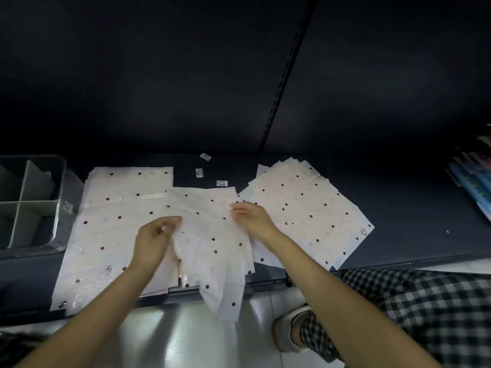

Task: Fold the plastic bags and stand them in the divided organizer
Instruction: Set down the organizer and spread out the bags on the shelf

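A white plastic bag with dark dots (212, 251) is lifted off the dark shelf between my hands, its lower end hanging past the shelf edge. My left hand (156, 239) pinches its left edge. My right hand (251, 216) grips its upper right edge. Under and left of it lies a pile of the same dotted bags (117, 224), flat. A fanned pile of more bags (305, 208) lies to the right. The grey divided organizer (59, 181) stands at the far left of the shelf, its visible compartments holding no bags.
Three small white barcode labels (199, 172) lie on the shelf (411, 221) behind the bags. Colourful packaged goods (475, 179) sit at the far right. My checkered trouser leg (425, 301) and grey shoe (287, 333) are on the glossy floor at lower right.
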{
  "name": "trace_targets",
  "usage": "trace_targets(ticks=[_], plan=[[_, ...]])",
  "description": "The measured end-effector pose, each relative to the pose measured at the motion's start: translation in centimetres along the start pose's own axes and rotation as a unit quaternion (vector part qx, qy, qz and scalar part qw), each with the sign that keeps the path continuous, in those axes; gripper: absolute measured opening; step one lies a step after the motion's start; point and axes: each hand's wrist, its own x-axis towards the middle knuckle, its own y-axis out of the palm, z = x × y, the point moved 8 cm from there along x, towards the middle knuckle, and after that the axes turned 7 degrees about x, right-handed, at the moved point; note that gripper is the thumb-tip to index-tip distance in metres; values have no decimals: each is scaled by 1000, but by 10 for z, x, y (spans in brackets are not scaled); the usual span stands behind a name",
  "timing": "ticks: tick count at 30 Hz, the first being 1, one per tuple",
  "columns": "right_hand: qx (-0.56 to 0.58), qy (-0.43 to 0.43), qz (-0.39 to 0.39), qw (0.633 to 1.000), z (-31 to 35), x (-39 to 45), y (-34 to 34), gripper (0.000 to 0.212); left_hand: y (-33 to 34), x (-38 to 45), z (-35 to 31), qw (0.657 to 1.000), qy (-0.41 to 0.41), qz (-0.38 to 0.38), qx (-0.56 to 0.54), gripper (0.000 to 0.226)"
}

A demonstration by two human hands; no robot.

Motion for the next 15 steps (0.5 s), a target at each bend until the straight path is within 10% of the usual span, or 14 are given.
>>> trace_targets(ticks=[6, 10, 15], plan=[[-326, 69, -293, 896, -58, -15, -144, 51, -72, 25, 45, 992, -93, -81, -40, 23], [-375, 84, -303, 872, -74, -24, -165, 38, -104, 31, 70, 986, -139, -88, 7, 51], [-416, 48, -313, 853, -65, -23, -163, 22, -118, 27, 74, 979, -126, -83, 135, 30]])
